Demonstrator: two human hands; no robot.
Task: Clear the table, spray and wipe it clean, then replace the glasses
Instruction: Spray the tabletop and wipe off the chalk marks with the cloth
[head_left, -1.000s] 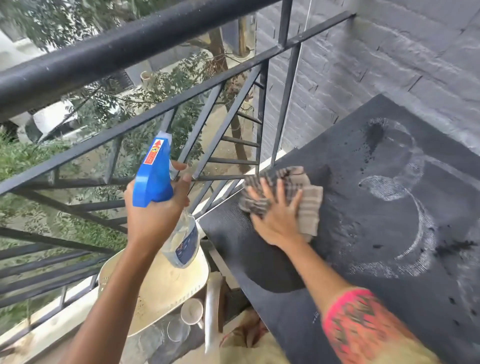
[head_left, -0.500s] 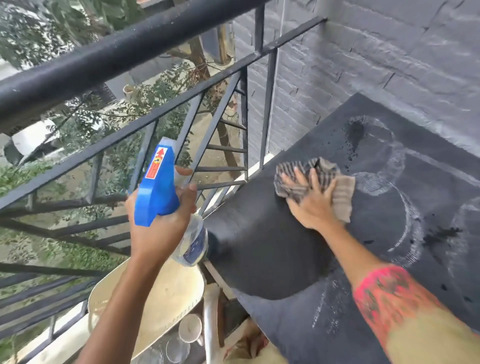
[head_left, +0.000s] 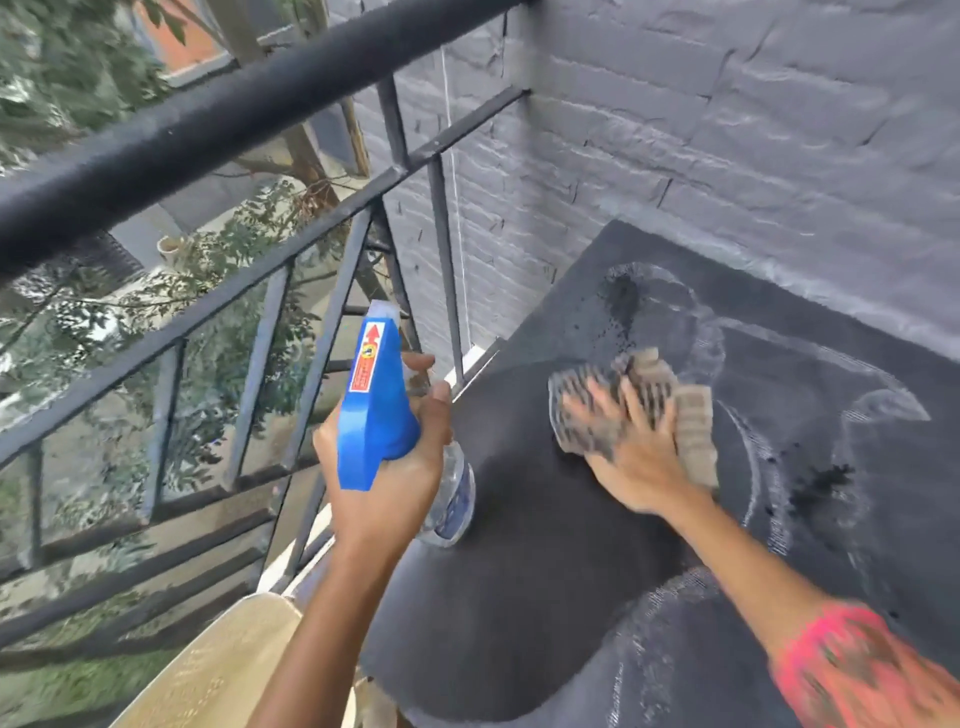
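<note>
A: Where's the cloth?
B: Flat on the dark table, under the right hand; that grip is spread, palm pressing the checked cloth.
A: And the other?
B: The left hand wraps a blue-topped spray bottle beside the railing, above the table's edge.

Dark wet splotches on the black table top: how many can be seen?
2. One dark wet splotch lies at the far edge near the grey brick wall; the other lies right of the checked cloth. The cloth may hide more.
</note>
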